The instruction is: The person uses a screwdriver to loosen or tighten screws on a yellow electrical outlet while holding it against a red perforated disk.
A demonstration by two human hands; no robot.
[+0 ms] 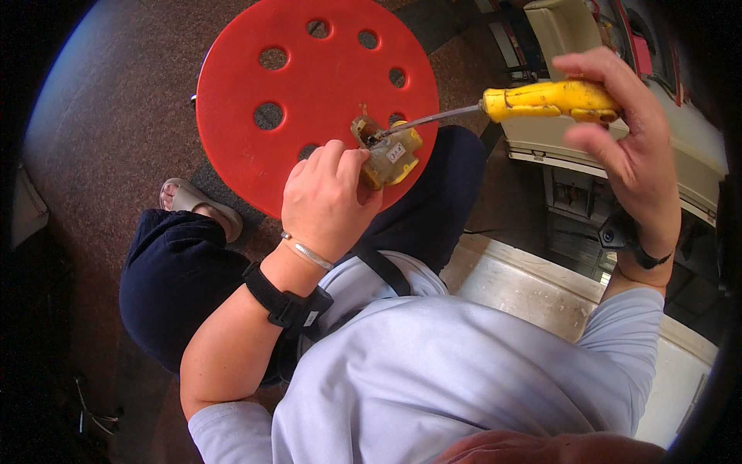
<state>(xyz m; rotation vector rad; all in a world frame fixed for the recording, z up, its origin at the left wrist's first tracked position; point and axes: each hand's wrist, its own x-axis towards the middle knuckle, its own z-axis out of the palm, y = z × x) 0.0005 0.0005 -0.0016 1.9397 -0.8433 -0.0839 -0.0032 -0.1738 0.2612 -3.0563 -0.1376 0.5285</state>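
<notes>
Your left hand (328,193) pinches a plastic case (394,158) just ahead; your right hand (641,143) spreads around a screwdriver (533,102).

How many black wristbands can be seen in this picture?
2: the left wristband, below the left hand holding a casing; the right wristband, below the right hand, at a yellow screwdriver.

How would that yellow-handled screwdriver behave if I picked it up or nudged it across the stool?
The screwdriver would likely feel stiff, since its long, thin metal shaft looks straight. The thick handle probably offers a decent grip, with its grooves. Nudged on the stool, it might roll a little, as the handle looks rounded.
</notes>
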